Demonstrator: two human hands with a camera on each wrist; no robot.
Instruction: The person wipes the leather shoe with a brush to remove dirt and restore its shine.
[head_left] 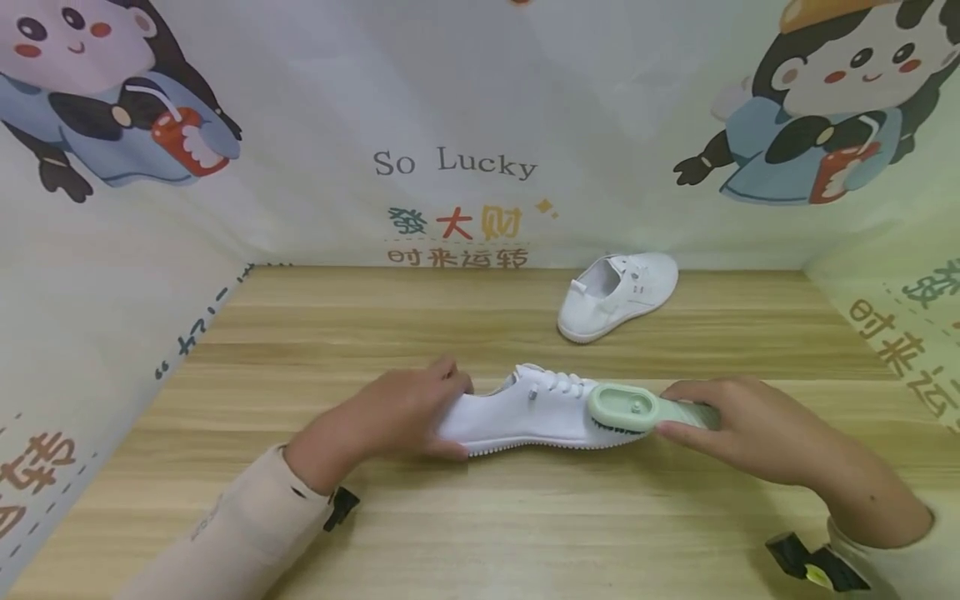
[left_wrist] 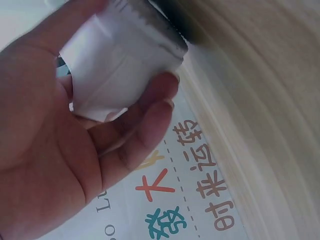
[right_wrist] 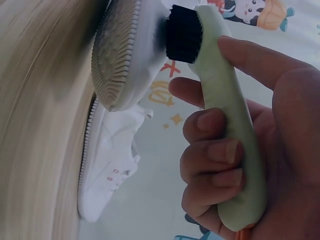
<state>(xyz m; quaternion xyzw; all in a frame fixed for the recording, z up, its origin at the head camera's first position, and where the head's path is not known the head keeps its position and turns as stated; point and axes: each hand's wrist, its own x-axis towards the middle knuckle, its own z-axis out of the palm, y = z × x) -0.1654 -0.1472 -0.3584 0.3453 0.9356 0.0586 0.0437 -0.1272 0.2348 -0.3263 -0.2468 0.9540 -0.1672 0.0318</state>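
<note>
Brush [head_left: 647, 410] with a pale green body has an oval recess in its head, and a small round fitting sits inside that hollow. The right hand [head_left: 761, 437] has its fingers curled around the handle, and the dark bristles [right_wrist: 184, 34] meet the side of the near shoe [head_left: 536, 421] close to its toe. This white lace-up is over the front part of the table [head_left: 465, 525], toe to the right, patterned sole facing the right wrist camera. The left hand [head_left: 397, 417] pinches the heel between thumb and fingers, hiding most of that end; the brush head covers part of the toe. Behind, near the back edge, the far shoe [head_left: 618, 300] rests on the wood, its opening showing a pale lining. A printed backdrop [head_left: 457, 92] rises behind the wood-grain surface. Cream sleeves [head_left: 247, 521] cover both forearms.
</note>
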